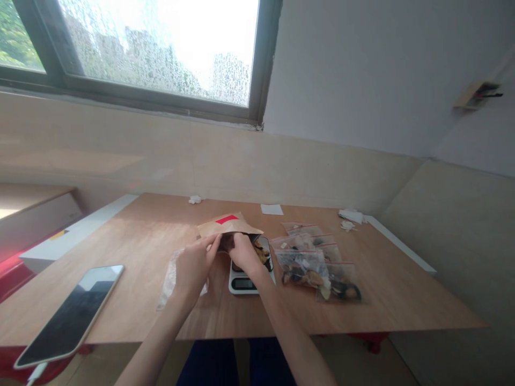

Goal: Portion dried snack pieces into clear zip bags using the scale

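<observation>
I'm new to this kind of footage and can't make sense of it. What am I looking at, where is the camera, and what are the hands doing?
There is no machine here: a person wears a camera on the head, looking down at their own two bare hands, so the arms enter from the bottom.

On the wooden table the left hand holds the edge of a brown paper bag with a red mark. The right hand reaches into the bag's mouth, just above a small kitchen scale bearing some dried pieces.

Right of the scale lie several clear zip bags of dried food. An empty clear bag lies under the left wrist, and a phone at the near left corner.
</observation>
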Action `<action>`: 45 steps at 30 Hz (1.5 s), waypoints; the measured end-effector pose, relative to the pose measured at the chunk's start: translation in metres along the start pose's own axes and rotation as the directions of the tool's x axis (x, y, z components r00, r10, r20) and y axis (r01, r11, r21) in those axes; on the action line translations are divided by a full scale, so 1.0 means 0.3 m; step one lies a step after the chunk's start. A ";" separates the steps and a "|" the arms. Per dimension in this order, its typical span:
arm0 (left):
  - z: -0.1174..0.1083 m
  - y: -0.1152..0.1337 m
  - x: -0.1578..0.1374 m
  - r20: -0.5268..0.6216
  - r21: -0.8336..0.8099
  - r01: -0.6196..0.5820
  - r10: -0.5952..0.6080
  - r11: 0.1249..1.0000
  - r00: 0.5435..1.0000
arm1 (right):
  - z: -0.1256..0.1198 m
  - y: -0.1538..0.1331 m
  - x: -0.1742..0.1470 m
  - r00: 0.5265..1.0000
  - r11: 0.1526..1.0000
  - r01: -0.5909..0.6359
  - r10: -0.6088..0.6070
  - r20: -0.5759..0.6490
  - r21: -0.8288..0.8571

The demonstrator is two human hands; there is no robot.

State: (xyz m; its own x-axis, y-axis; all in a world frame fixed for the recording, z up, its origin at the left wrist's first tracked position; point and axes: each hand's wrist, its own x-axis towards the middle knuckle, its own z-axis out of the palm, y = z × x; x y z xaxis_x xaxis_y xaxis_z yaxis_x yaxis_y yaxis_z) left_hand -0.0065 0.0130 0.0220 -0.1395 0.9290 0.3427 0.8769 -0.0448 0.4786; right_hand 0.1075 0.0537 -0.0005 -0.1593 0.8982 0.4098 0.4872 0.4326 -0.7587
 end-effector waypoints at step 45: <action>0.299 -0.237 -0.103 0.076 -0.130 0.051 -0.042 0.990 0.996 | -0.299 0.282 -0.415 0.898 0.982 -0.186 0.168 -0.406 -0.005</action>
State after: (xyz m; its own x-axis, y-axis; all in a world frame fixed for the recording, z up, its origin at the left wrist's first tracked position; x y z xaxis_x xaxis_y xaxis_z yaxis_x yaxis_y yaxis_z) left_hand -0.0233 0.0204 -0.0951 -0.1407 0.9553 0.2602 0.8013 -0.0445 0.5966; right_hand 0.2455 -0.0287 -0.0703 0.2871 0.8478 0.4459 0.5124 0.2573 -0.8193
